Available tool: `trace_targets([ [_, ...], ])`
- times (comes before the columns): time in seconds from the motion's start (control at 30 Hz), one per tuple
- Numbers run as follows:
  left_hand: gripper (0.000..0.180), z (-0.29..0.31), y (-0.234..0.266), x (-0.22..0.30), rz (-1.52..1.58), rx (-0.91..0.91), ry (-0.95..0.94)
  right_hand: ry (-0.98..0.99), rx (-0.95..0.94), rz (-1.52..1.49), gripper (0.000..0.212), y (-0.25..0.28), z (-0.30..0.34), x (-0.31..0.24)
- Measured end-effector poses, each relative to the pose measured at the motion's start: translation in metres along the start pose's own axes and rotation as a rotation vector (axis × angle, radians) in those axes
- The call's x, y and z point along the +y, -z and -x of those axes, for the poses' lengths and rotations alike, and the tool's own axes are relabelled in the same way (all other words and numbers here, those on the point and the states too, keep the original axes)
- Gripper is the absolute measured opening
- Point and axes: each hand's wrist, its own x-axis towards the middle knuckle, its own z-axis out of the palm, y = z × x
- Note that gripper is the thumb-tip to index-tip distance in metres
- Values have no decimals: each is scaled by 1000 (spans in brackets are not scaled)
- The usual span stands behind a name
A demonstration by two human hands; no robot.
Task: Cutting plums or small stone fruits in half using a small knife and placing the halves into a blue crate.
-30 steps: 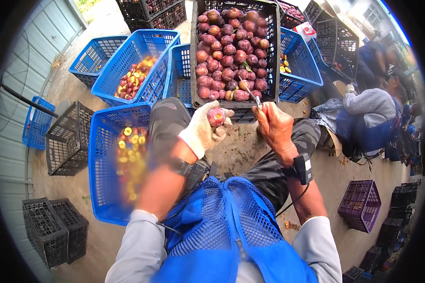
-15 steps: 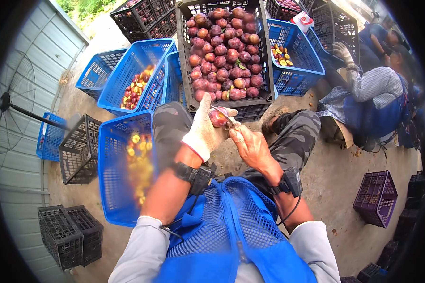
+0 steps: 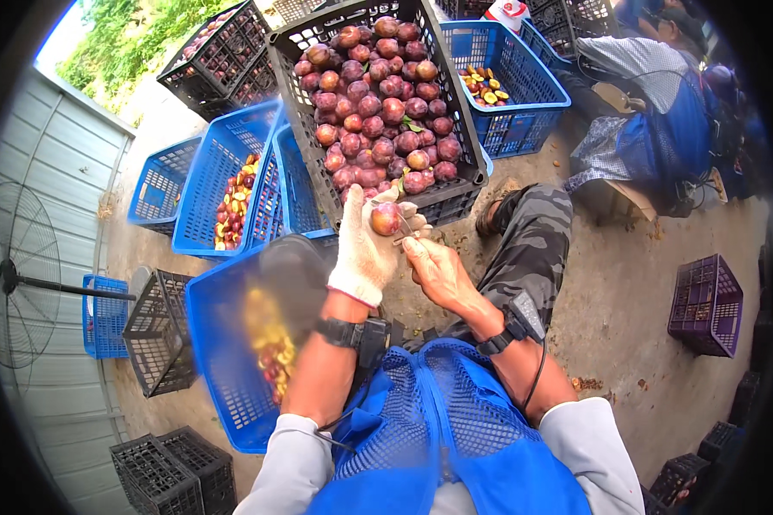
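My left hand [image 3: 362, 249], in a pale work glove, is closed around a red plum [image 3: 386, 219] just in front of the black crate. My right hand [image 3: 439, 273] is bare and pinches a small knife [image 3: 404, 227], its thin blade beside the plum; the handle is mostly hidden in my fingers. Ahead of both hands, the black crate [image 3: 285, 81] is heaped with whole plums [image 3: 378, 112]. By my left knee a blue crate [image 3: 223, 369] holds cut, yellow-fleshed plums [image 3: 270, 343], partly blurred.
More blue crates [image 3: 193, 215] stand at the left, one holding cut plums. Another blue crate [image 3: 524, 116] sits at the far right, near a seated co-worker [image 3: 661, 129]. A fan [image 3: 26, 275] stands by the metal wall. A purple crate [image 3: 704, 305] rests on the floor.
The whole view has swung, so the crates appear shifted and tilted. The plum is still in my left hand, and the knife remains in my right hand close against it.
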Motion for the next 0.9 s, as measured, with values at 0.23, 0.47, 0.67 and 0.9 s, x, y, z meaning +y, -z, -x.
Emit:
trace_targets([
  [0.23,43,-7,14,-18,63,-199,-77,-96,16,-108,38,0,-1,-12],
  [0.47,38,10,15,-11,-175,-179,-56,-338,-433,21,45,68,-6,-47],
  [0.67,45,16,-6,6,-838,-393,222,-588,-724,169,46,125,-9,-62],
  [0.9,40,14,-10,-39,-48,78,-151,-446,-144,-311,46,29,20,-17],
])
